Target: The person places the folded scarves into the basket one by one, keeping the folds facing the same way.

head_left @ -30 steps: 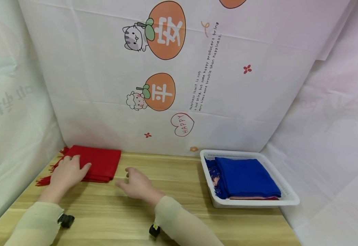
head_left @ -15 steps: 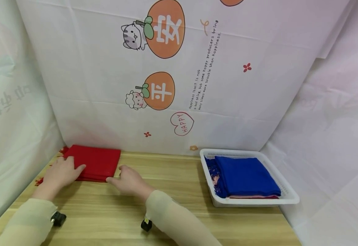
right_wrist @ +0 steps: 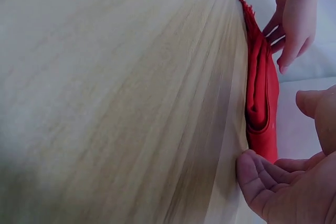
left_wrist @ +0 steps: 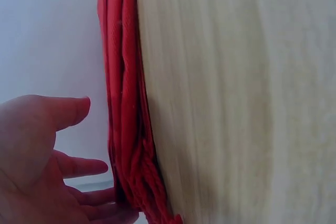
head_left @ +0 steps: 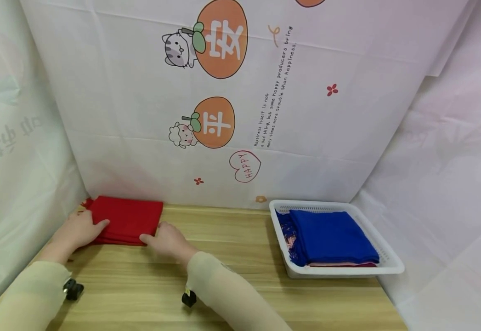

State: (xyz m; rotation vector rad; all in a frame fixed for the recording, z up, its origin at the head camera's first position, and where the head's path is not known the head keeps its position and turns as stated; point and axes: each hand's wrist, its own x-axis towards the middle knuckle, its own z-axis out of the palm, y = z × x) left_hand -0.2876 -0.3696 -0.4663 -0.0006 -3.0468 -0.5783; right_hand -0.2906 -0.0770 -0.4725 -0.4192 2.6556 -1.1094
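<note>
A folded red scarf [head_left: 129,220] with fringe lies on the table's far left, its layered folds showing edge-on in the left wrist view. My left hand [head_left: 76,230] rests at its fringed end and covers most of the fringe. In the left wrist view that hand's thumb stands away from the cloth, while its fingers touch the scarf [left_wrist: 123,77] low in the picture. At the opposite end is my right hand [head_left: 167,239]. Seen from the right wrist, its fingertips meet the lower edge of the scarf [right_wrist: 261,98], and the thumb stays apart from the cloth.
On the right of the wooden table [head_left: 232,243] stands a white plastic basket [head_left: 391,266]. A folded blue fringed scarf [head_left: 333,236] lies in it, over pink and dark red cloth. White printed sheets [head_left: 302,115] close off the back and both sides.
Both hands have shifted left. The left hand slid off the scarf's top toward its fringed end. From a gap away, the right hand came up to the scarf's right end.
</note>
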